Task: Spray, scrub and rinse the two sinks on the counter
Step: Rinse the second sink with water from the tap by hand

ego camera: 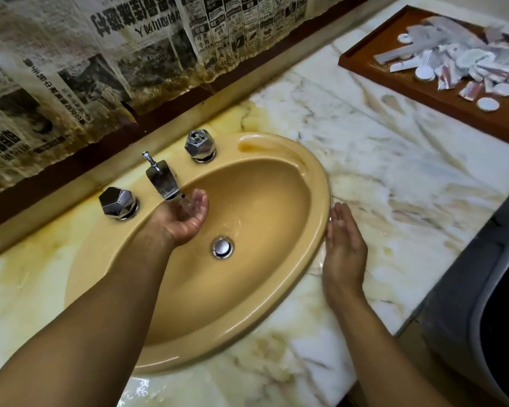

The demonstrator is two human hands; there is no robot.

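The tan sink (315,183) sits sunk in the marble counter (394,177), its long oval running from near left to far right. The left hand (188,214) is cupped palm-up right under the spout (163,183), fingers loosely curled and holding nothing solid. The right hand (343,251) lies flat with fingers straight and together against the right rim, the basin to its left; this looks like rinsing

1 sink (276,186); 2 hands (188,218) (344,248); 2 knobs (118,203) (200,146), one left of the left fingers (200,201), one beyond; 1 spout (162,180) above them; 1 drain plug (222,247); 1 tray (362,54)
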